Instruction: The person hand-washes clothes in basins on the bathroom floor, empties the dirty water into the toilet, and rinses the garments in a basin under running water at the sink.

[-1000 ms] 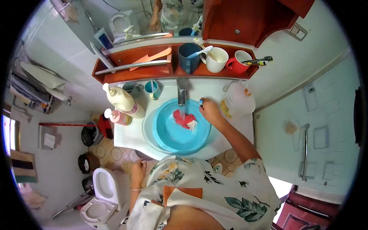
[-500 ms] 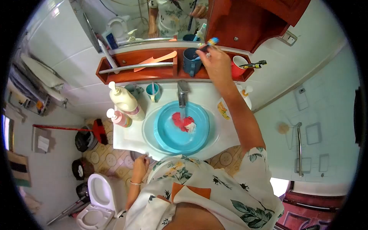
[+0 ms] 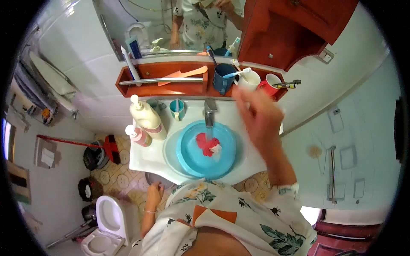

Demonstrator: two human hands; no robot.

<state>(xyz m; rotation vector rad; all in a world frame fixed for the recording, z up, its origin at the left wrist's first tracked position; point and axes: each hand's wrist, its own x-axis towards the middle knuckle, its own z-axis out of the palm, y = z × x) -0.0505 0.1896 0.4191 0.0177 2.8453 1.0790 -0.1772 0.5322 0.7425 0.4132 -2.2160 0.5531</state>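
Observation:
My right hand (image 3: 261,115) is in the air over the right side of the washbasin counter, just below the shelf cups. Its fingers are smeared by motion, and nothing held shows. Nearest to it is a white cup (image 3: 250,81) with toothbrushes at its rim; a dark blue cup (image 3: 223,83) with a toothbrush (image 3: 210,53) stands to its left. My left hand (image 3: 154,194) hangs low by the counter's front edge, fingers loosely bent and slightly apart, holding nothing visible. Under the running faucet (image 3: 209,109), a blue basin (image 3: 185,147) holds water and red-and-white cloth (image 3: 207,143).
A red cup (image 3: 270,86) stands at the right end of the wooden shelf (image 3: 179,89). Pump bottles (image 3: 147,117) and a teal cup (image 3: 175,112) occupy the counter's left. A toilet (image 3: 112,217) and a broom (image 3: 112,149) are at lower left.
My right hand has let go of the blue-headed toothbrush, which now leans in the dark blue cup, and drawn back toward me. The white cup has come into sight. My left hand stays low.

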